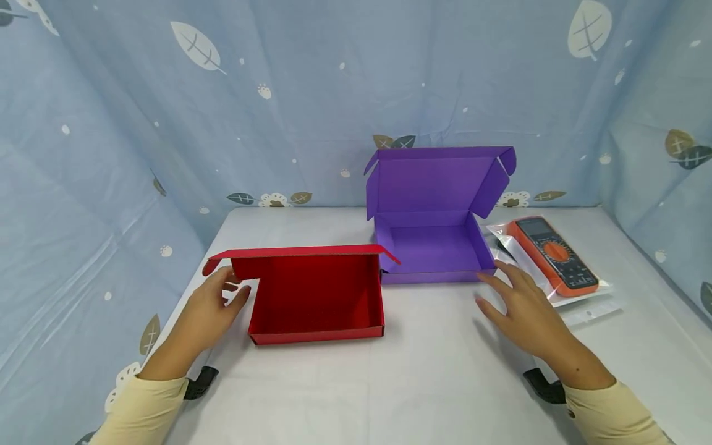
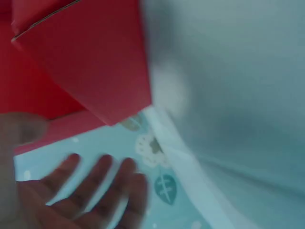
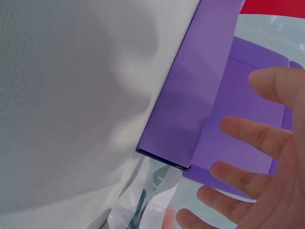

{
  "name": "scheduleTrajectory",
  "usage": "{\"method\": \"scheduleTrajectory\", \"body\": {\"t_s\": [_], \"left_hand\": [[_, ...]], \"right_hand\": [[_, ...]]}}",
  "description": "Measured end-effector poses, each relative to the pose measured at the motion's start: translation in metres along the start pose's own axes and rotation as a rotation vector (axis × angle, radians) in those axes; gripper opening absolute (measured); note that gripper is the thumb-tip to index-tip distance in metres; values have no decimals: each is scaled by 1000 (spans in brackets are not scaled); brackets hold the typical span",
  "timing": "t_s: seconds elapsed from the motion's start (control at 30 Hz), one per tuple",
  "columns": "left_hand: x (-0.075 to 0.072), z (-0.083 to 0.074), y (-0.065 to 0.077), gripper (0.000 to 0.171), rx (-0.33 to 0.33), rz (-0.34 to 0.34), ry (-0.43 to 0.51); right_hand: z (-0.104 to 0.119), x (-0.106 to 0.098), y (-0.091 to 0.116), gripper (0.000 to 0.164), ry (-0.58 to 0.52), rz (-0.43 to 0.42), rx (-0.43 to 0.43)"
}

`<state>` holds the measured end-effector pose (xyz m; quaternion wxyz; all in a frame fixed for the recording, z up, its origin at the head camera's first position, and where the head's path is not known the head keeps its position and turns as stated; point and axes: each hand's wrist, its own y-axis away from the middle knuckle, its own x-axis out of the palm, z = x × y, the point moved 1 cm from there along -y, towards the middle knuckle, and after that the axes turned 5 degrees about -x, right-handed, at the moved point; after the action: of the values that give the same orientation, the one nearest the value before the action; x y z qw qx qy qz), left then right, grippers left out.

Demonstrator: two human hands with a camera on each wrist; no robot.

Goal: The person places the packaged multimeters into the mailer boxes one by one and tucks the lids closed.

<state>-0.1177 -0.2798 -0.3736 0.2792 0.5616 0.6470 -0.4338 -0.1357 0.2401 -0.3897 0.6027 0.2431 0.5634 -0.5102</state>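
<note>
A red cardboard box (image 1: 317, 337) sits left of centre, its lid (image 1: 300, 251) raised and tilted forward over the back. My left hand (image 1: 211, 309) is at its left side, near the lid's side flap, fingers loosely bent and thumb apart. In the left wrist view the fingers (image 2: 97, 191) are blurred and grip nothing; contact with the flap cannot be told. To the right stands a purple cardboard box (image 1: 434, 277), lid (image 1: 428, 182) upright. My right hand (image 1: 525, 315) hovers by its front right corner with fingers spread, holding nothing.
An orange and black multimeter (image 1: 556, 252) lies on clear plastic bags (image 1: 592, 312) at the right, just beyond my right hand. A white cloth covers the table (image 1: 356, 395). Blue patterned curtains (image 1: 311, 105) hang behind it and along both sides.
</note>
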Motion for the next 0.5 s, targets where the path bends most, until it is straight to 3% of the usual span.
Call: {"method": "scheduleTrajectory", "body": {"t_s": [0.17,0.3,0.5], "left_hand": [[8,5,-21,35,-37,179,161],[14,7,-31,45,-89,286,209],[18,6,-41,60,-108,334,205]], "right_hand": [[-1,-1,2,46,-6,-28,-17],[0,-1,1,45,-9,-24,-21],[0,0,1,44,-8,-25,-28]]}}
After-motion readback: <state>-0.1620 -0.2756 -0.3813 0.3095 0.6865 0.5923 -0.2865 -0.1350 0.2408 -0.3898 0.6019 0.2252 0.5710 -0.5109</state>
